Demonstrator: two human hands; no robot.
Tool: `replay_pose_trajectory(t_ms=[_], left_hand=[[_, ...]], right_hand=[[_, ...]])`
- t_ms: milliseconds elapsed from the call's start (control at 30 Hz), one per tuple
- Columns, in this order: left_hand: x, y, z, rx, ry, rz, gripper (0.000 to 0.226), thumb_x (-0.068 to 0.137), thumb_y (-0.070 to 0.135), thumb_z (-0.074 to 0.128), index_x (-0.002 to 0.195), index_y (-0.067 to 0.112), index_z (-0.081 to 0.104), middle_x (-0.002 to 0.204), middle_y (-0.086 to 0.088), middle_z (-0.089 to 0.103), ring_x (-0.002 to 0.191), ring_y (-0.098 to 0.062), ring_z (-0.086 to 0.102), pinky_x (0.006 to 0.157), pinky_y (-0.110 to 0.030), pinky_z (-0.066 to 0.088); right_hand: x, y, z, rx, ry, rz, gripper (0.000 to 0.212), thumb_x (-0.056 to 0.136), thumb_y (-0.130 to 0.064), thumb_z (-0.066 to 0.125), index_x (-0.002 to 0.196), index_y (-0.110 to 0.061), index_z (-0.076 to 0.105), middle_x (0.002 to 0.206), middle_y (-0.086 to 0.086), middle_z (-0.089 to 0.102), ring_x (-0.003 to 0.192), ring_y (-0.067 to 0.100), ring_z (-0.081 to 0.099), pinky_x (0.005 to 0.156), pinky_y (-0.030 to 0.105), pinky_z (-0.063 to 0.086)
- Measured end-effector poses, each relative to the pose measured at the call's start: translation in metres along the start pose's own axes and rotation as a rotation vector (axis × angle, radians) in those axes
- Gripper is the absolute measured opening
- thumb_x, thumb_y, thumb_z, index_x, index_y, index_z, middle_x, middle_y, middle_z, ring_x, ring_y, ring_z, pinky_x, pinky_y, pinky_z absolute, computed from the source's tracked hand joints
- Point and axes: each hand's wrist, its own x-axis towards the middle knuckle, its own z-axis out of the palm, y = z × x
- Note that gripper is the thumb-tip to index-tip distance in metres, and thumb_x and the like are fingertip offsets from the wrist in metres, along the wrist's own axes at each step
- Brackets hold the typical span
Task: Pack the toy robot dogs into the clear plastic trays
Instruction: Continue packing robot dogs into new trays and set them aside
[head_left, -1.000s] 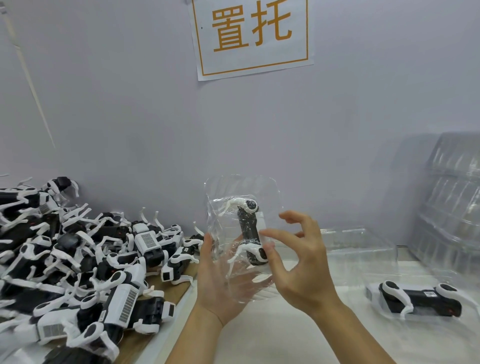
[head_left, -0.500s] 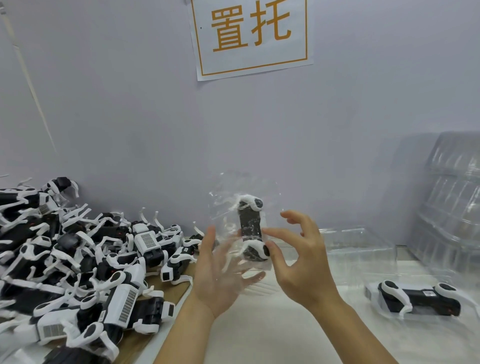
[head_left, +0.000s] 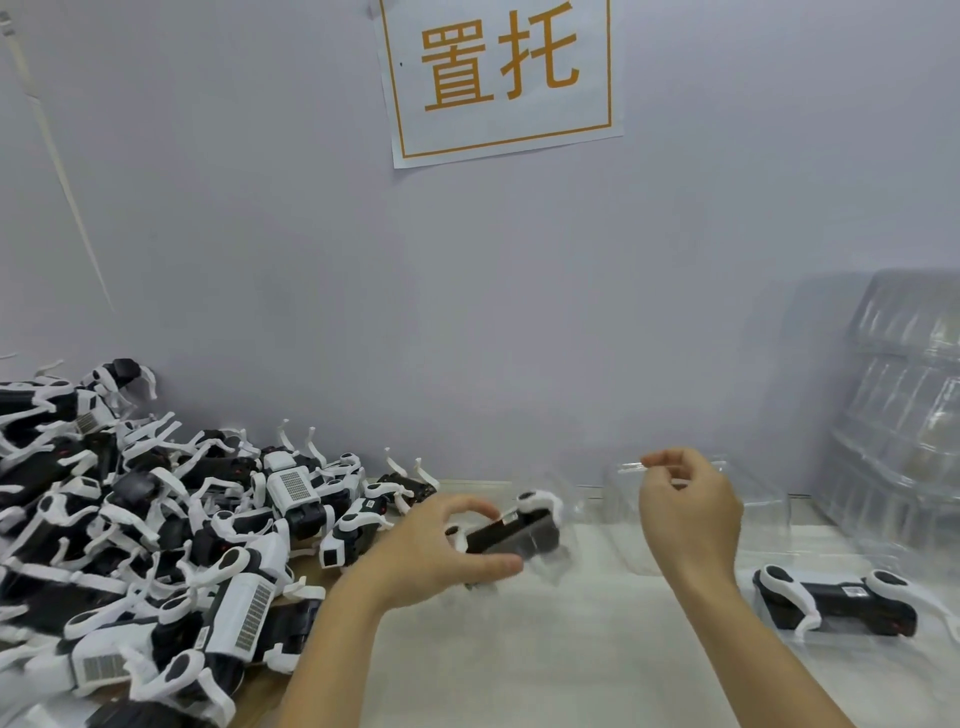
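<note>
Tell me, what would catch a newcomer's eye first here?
A big heap of black-and-white toy robot dogs fills the left side. In the middle, the left hand holds one toy dog in clear plastic, while the right hand hovers beside it. On the wall above hangs a white sign with orange characters.

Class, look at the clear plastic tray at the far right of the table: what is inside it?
One black-and-white toy robot dog lies on its side in the clear tray. The tray's right end runs out of frame, so anything there is unseen.
</note>
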Motion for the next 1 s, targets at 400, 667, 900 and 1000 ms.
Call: replay_pose_trajectory(t_ms=[400,667,900,1000], left_hand=[[0.006,0.037,0.052,0.170,-0.231,0.069,0.087,0.056,0.073,0.077,0.133,0.056,0.041,0.142,0.030,0.034,0.134,0.006,0.025,0.113,-0.028,0.024],[0.011,0.022,0.020,0.082,0.206,-0.325,0.022,0.090,0.040,0.058,0.088,0.018,0.055,0.086,0.001,0.066,0.069,-0.014,0.066,0.069,-0.027,0.054],[0.007,0.023,0.029,-0.060,0.023,-0.368,0.026,0.096,0.032,0.057,0.097,0.006,0.056,0.079,-0.006,0.070,0.049,-0.015,0.066,0.054,-0.025,0.058],[0.011,0.022,0.034,-0.100,0.003,-0.316,0.026,0.095,0.034,0.059,0.102,0.009,0.058,0.084,-0.004,0.069,0.052,-0.012,0.066,0.055,-0.023,0.057]], right_hand=[[-0.015,0.004,0.017,-0.045,-0.185,-0.064,0.022,0.089,-0.009,0.050,0.087,-0.027,0.063,0.095,-0.005,0.063,0.089,0.015,0.060,0.074,0.034,0.050],[-0.019,0.006,0.018,-0.059,-0.215,-0.082,0.024,0.090,-0.008,0.049,0.087,-0.028,0.062,0.095,-0.005,0.062,0.088,0.015,0.059,0.073,0.033,0.052],[-0.020,0.011,0.022,-0.067,-0.227,-0.093,0.025,0.089,-0.007,0.050,0.086,-0.027,0.063,0.090,-0.006,0.063,0.085,0.011,0.059,0.066,0.025,0.044],[-0.020,0.011,0.022,-0.066,-0.218,-0.103,0.024,0.089,-0.007,0.050,0.085,-0.027,0.063,0.088,-0.006,0.064,0.084,0.012,0.059,0.064,0.023,0.042]])
